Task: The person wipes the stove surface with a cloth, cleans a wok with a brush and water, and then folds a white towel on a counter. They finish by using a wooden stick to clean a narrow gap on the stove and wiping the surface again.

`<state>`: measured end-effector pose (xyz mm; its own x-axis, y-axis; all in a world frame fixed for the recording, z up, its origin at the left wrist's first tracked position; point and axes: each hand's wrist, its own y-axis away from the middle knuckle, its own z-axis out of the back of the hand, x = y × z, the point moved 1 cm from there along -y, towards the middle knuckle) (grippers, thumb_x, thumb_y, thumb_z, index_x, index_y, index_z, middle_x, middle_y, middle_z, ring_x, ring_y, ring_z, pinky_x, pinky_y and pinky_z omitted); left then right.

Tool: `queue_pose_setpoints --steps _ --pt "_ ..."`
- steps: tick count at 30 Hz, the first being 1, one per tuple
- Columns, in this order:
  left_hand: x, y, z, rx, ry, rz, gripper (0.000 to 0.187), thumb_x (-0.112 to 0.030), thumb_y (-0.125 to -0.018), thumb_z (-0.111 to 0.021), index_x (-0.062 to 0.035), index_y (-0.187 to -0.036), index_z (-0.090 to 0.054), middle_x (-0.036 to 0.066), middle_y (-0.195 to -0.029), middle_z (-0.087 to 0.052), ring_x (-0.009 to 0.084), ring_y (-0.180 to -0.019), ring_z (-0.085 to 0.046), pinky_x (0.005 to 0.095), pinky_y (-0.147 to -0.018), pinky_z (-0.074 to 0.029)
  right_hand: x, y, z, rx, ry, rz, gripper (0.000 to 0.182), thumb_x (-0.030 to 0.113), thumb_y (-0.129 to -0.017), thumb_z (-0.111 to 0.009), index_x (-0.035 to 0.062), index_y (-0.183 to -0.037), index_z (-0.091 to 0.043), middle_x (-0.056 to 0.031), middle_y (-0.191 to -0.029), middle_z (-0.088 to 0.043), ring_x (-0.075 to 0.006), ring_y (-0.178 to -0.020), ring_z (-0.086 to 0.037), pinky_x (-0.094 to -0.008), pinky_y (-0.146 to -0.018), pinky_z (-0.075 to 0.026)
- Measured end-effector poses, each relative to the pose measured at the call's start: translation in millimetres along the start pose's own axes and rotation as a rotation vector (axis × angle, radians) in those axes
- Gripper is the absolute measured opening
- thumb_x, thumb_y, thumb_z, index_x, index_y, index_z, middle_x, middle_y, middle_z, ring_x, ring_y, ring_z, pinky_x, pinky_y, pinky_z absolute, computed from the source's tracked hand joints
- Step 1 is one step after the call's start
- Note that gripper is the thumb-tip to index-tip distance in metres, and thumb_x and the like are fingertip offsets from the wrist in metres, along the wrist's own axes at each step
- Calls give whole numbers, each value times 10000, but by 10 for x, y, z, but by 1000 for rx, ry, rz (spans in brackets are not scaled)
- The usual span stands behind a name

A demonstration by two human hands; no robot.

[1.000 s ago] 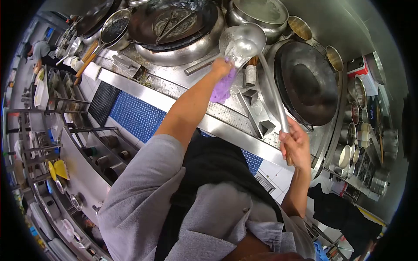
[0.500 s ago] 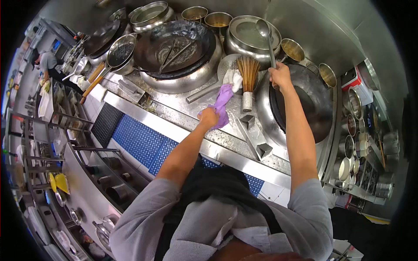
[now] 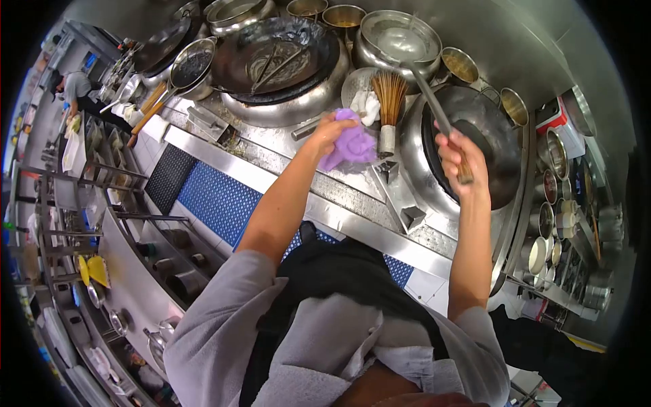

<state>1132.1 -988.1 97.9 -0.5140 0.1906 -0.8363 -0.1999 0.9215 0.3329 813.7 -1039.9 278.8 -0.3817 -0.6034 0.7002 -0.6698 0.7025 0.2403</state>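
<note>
My left hand (image 3: 328,134) is closed on a crumpled purple cloth (image 3: 354,144) above the steel counter. My right hand (image 3: 465,161) grips the wooden-ended handle of a ladle (image 3: 434,102) over the front of the right wok (image 3: 485,139). The ladle slants away toward the round steel pot (image 3: 369,26) of liquid, where its bowl cannot be made out clearly. Between my hands lies a bamboo brush (image 3: 389,102) with a pale wrapped handle. Beside it, a white cloth (image 3: 367,107) rests on a round metal skimmer (image 3: 354,85).
A larger wok (image 3: 271,61) holding two thin rods sits at the left. Wooden-handled strainers (image 3: 193,64) lie farther left. An angled metal bracket (image 3: 400,200) stands on the counter's front strip. Several bowls (image 3: 542,224) line the right shelf. Another person (image 3: 78,88) stands far left.
My right hand has drawn back toward me, holding the ladle nearer its handle end. My left hand has lifted the purple cloth up and slightly right, bunching it.
</note>
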Motion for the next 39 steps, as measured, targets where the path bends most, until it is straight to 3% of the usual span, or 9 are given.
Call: queue_pose_setpoints --steps 9,13,16,20,27,29,31,33,39 --pt "477 -606 -62 -327 -1330 -26 623 -478 -775 -792 74 -1060 -745 299 -1160 -711 436 -1075 -698 444 -962 -546 -794 1321 261 -205 277 -76 607 -16 -947 -623 -38 -1509 -396 -138 -1003 -650 -96 -512 -544 -240 -379 -425" --pt "361 -574 -267 -83 -1503 23 434 -332 -814 -742 0 -1092 -769 251 -1121 -744 370 -1051 -723 435 -913 -557 -822 1625 395 -355 649 94 661 -72 -928 -633 27 -1553 -438 -94 -1005 -684 -57 -539 -542 -223 -413 -385" --pt "298 -459 -156 -76 -779 -92 314 -253 -847 -717 -22 -1050 -780 184 -1006 -765 246 -911 -727 377 -816 -567 -703 1837 899 -516 906 277 671 -61 -916 -643 70 -1552 -473 35 -774 -572 -34 -582 -461 -224 -513 -373" --pt "50 -96 -117 -52 -946 -66 178 -178 -863 -700 -21 -936 -739 67 -895 -742 135 -788 -642 307 -737 -527 -217 1983 1539 -701 1360 275 696 -51 -887 -672 72 -1545 -481 23 -696 -493 -60 -614 -441 -261 -552 -384" --pt "-354 238 -296 21 -1078 -406 160 -159 -877 -684 -18 -945 -713 27 -835 -705 106 -745 -606 289 -709 -502 -84 1750 2393 -818 1923 199 616 7 -827 -770 85 -1417 -612 -185 -1189 -643 -338 -987 -672 -413 -855 -547" --pt "-446 375 -271 74 -1096 -414 168 -157 -875 -682 -10 -950 -711 32 -837 -707 111 -754 -607 291 -716 -504 -68 1284 1566 -608 2026 643 607 61 -827 -798 107 -1406 -623 -186 -1216 -655 -338 -1067 -673 -396 -926 -545" --pt "-503 423 -291 126 -1104 -417 175 -153 -875 -678 -2 -960 -710 37 -839 -710 119 -769 -617 296 -734 -511 -424 546 812 -333 1332 451 617 190 -852 -814 131 -1431 -610 -156 -1334 -645 -288 -1189 -632 -407 -1004 -525" --pt "-447 468 -257 144 -1088 -397 182 -144 -877 -671 4 -974 -711 43 -840 -715 130 -787 -636 305 -764 -524 -956 -113 144 -78 1158 354 749 293 -823 -849 106 -1484 -550 -155 -1413 -599 -287 -1204 -629 -398 -1008 -524" --pt "-7 661 -147 -4 -576 -587 403 -119 -781 -768 43 -1137 -672 135 -1204 -680 193 -1028 -661 340 -882 -547 -1801 -1479 49 -65 1236 362 361 257 -882 -794 11 -1132 -707 -123 -1024 -769 -315 -912 -733 -400 -846 -578"
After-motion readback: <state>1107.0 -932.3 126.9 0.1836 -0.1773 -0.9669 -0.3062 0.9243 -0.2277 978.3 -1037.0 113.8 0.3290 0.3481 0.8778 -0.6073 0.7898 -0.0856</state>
